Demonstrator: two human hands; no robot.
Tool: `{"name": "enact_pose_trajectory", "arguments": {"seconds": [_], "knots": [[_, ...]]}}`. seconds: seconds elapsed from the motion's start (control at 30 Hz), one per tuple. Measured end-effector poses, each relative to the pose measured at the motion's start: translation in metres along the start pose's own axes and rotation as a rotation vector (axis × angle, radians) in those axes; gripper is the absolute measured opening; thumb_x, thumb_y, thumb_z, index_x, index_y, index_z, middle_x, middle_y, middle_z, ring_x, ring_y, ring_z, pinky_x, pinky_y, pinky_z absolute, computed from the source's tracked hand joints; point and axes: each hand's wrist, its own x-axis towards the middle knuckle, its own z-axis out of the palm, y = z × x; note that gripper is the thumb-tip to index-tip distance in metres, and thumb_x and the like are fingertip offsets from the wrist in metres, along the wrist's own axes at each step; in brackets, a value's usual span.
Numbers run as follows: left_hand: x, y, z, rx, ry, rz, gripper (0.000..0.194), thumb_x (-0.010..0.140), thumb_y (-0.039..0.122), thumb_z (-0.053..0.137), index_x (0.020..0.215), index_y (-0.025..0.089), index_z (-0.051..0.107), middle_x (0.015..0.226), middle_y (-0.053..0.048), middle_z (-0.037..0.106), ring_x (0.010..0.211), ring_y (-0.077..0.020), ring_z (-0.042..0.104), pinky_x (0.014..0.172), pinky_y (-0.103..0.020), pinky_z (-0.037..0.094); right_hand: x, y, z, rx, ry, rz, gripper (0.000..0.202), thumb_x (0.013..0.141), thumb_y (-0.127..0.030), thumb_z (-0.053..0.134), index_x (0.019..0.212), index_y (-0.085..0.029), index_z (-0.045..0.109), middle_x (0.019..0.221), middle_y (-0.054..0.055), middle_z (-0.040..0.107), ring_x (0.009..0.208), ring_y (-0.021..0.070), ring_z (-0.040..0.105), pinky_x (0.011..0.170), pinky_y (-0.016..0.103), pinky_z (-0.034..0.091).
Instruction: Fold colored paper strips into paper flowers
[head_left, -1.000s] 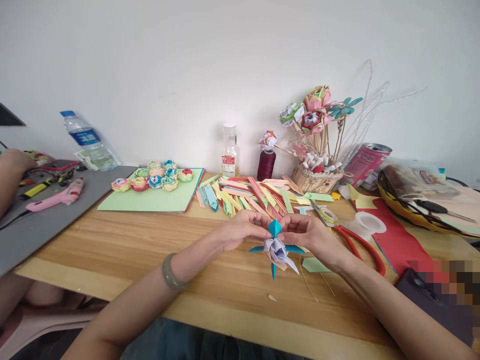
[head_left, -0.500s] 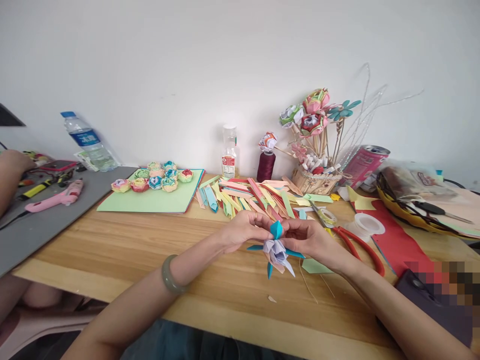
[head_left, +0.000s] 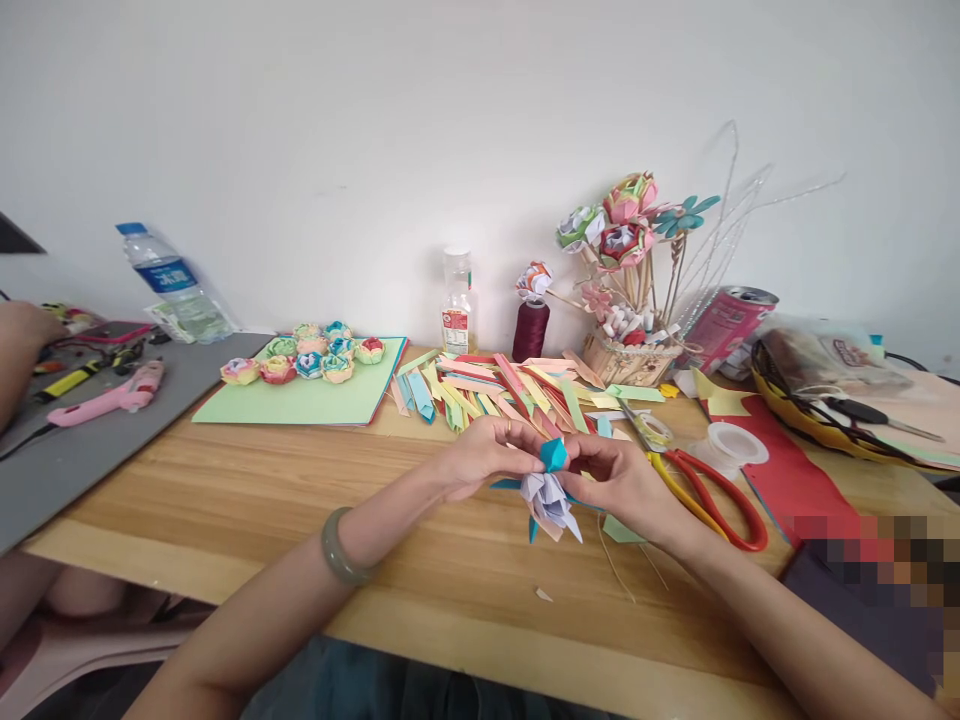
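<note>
Between both hands, above the table's front half, is a folded paper flower [head_left: 550, 503] with white inner petals and blue outer ones. My left hand [head_left: 491, 462] pinches it from the left, thumb and fingers closed near the upright blue petal [head_left: 553, 455]. From the right, my right hand [head_left: 611, 475] pinches the same flower by that petal's other side. Some blue petals stick out under the hands, and the flower's back is hidden. Just behind the hands lies a heap of coloured paper strips [head_left: 517, 390].
Orange-handled scissors [head_left: 724, 500] and a tape roll [head_left: 731, 448] lie to the right. Finished paper flowers [head_left: 307, 358] rest on a green sheet [head_left: 285, 405] at left. A basket of flowers [head_left: 634, 360] stands behind. Another person's arm [head_left: 26, 345] and a pink glue gun [head_left: 112, 393] are far left.
The paper flower has tilted slightly, its lower petals shifting a little up and left. The upright blue petal is bent down more between my fingers. Both hands keep their hold.
</note>
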Motion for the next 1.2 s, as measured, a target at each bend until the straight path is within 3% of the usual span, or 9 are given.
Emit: {"name": "enact_pose_trajectory", "arguments": {"seconds": [0.17,0.57,0.87,1.03,1.2], "knots": [[0.000,0.000,0.003,-0.022,0.063,0.059,0.024,0.048,0.017,0.075,0.069,0.011,0.065,0.061,0.001,0.063,0.054,-0.0076,0.056,0.057,-0.021,0.042,0.000,0.001,-0.002,0.150,-0.006,0.025,0.017,0.066,-0.030,0.070,0.074,-0.016,0.063,0.073,0.001,0.064,0.068,0.0123,0.058,0.068,0.026,0.048],[-0.002,0.001,0.007,-0.107,0.076,0.038,0.027,0.045,0.017,0.075,0.068,0.010,0.063,0.060,0.000,0.061,0.054,-0.0086,0.056,0.057,-0.022,0.042,-0.002,-0.007,0.008,0.173,0.127,-0.005,0.021,0.062,-0.035,0.073,0.070,-0.017,0.064,0.071,0.000,0.060,0.064,0.0110,0.054,0.062,0.023,0.047],[-0.001,0.003,0.007,0.014,0.081,0.077,0.021,0.049,0.014,0.070,0.068,0.010,0.063,0.058,0.002,0.059,0.052,-0.0070,0.053,0.055,-0.021,0.040,0.002,-0.005,0.006,0.239,0.076,0.110,0.020,0.060,-0.033,0.074,0.065,-0.017,0.063,0.064,-0.002,0.061,0.058,0.0102,0.054,0.060,0.023,0.045],[0.000,0.004,0.003,0.045,0.054,0.056,0.022,0.049,0.015,0.071,0.068,0.010,0.063,0.059,0.001,0.061,0.054,-0.0079,0.055,0.056,-0.022,0.041,0.004,-0.004,0.005,0.208,0.078,0.092,0.020,0.060,-0.033,0.074,0.065,-0.017,0.064,0.067,-0.001,0.062,0.060,0.0106,0.054,0.061,0.023,0.046],[0.002,0.005,-0.001,0.113,0.100,0.074,0.021,0.049,0.014,0.072,0.067,0.010,0.064,0.057,0.001,0.061,0.053,-0.0073,0.054,0.055,-0.021,0.041,0.004,-0.001,0.002,0.143,0.063,0.067,0.020,0.065,-0.036,0.070,0.070,-0.017,0.064,0.072,0.000,0.063,0.066,0.0124,0.056,0.065,0.024,0.047]]}}
